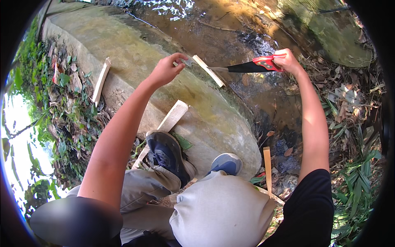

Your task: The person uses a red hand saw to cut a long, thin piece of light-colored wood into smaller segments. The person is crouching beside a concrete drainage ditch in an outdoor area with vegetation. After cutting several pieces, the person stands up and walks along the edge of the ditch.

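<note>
From the head view, the left hand pinched one end of a pale wooden strip on the concrete slab. The right hand gripped the handsaw, blade meeting the strip just right of the left fingers. A firmer pin and short, light strokes would probably have served best.

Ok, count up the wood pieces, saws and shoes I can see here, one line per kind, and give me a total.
Wood pieces: 5, one held by the left hand
Saws: 1, the saw in the right hand
Shoes: 2
Total: 8
</note>
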A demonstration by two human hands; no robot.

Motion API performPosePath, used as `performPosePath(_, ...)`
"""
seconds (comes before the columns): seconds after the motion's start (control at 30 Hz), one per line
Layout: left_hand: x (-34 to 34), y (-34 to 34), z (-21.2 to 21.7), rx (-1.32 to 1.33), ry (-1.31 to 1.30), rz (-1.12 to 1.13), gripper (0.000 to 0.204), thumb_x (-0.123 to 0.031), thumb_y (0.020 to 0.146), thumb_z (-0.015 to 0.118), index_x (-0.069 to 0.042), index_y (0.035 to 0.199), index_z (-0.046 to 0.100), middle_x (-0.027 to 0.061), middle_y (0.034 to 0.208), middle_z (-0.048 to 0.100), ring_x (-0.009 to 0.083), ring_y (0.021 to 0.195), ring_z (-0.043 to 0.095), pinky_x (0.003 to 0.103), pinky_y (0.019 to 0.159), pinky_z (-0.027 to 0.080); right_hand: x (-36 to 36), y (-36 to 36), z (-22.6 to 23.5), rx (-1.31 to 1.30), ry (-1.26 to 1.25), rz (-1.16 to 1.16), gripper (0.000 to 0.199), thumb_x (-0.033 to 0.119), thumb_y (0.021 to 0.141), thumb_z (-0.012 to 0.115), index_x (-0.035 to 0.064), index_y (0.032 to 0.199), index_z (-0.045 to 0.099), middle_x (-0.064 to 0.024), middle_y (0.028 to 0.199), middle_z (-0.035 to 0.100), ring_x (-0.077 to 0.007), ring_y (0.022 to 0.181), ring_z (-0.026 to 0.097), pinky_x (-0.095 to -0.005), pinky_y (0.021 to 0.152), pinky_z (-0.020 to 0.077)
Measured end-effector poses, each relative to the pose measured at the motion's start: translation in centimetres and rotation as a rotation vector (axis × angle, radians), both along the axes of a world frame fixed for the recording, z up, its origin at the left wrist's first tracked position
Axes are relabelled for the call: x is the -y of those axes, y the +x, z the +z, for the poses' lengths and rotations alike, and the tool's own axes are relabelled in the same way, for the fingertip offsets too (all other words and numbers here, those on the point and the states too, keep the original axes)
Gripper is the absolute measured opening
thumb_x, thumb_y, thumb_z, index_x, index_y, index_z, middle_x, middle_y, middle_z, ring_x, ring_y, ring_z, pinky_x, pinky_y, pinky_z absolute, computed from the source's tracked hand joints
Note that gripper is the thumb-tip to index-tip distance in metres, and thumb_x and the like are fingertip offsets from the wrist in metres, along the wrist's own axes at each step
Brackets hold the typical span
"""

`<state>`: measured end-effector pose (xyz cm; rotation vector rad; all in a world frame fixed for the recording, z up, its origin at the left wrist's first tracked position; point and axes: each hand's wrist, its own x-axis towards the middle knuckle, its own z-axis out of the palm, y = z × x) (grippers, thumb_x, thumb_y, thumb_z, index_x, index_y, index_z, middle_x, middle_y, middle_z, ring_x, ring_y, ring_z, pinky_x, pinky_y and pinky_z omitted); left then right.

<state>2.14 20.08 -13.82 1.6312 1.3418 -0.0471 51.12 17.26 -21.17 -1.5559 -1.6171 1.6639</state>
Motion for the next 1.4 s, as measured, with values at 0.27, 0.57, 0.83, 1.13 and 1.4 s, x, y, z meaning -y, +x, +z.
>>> performPosePath(0.27, 0.2, 0.2, -0.1, 0.016, -0.02, 0.003, 0.028, -0.017, 0.097, 0.063, -0.009, 0.123, 0.063, 0.005, 0.094, 0.064, 0.0134, 0.077, 0.065, 0.031, 0.071, 0.053, 0.6, 0.1, -1.7, 0.046, -0.183, -0.267, 0.025, 0.015, 0.082, 0.061, 0.0025, 0.062, 0.052, 0.0024, 0.057, 0.047, -0.0083, 0.052, 0.044, -0.0298, 0.047, 0.0342)
performPosePath(0.57, 0.8, 0.3, 0.3, 0.041, -0.074, 0.067, 0.026, -0.017, 0.095, 0.063, -0.011, 0.12, 0.066, 0.007, 0.087, 0.066, 0.0168, 0.076, 0.066, 0.034, 0.072, 0.054, 1.8, 1.0, -3.4, 0.1, 0.209, 0.037, 0.022, 0.016, 0.08, 0.065, -0.0001, 0.067, 0.056, -0.0081, 0.062, 0.054, -0.0161, 0.054, 0.049, -0.0329, 0.051, 0.0401)
performPosePath(0.83, 0.0, 0.1, 0.5, 0.022, -0.065, 0.052, 0.028, -0.017, 0.096, 0.064, -0.01, 0.123, 0.064, 0.005, 0.094, 0.064, 0.0135, 0.076, 0.066, 0.03, 0.07, 0.053, 2.3, -4.3, -3.7, 0.048, 0.041, -0.085, 0.017, 0.011, 0.081, 0.066, 0.0003, 0.07, 0.06, 0.0005, 0.062, 0.053, -0.0067, 0.061, 0.049, -0.0297, 0.056, 0.0403)
performPosePath(1.13, -0.1, -1.2, -0.2, -0.006, -0.005, 0.046, 0.027, -0.016, 0.096, 0.063, -0.01, 0.123, 0.064, 0.0055, 0.094, 0.064, 0.0139, 0.075, 0.066, 0.03, 0.071, 0.053, 3.2, -3.2, -4.9, 0.023, 0.076, -0.201, 0.017, 0.014, 0.082, 0.065, 0.0025, 0.071, 0.059, 0.0023, 0.062, 0.054, -0.0065, 0.058, 0.049, -0.0271, 0.054, 0.0394)
performPosePath(1.4, -0.3, -2.4, -1.1, -0.177, 0.199, 0.083, 0.027, -0.015, 0.092, 0.062, -0.012, 0.118, 0.068, 0.0095, 0.091, 0.07, 0.0209, 0.075, 0.069, 0.035, 0.073, 0.054, 3.2, -3.3, -1.5, -0.036, 0.047, -0.137, 0.019, 0.016, 0.079, 0.065, -0.0007, 0.073, 0.058, -0.0013, 0.063, 0.054, -0.0108, 0.06, 0.052, -0.031, 0.056, 0.0421)
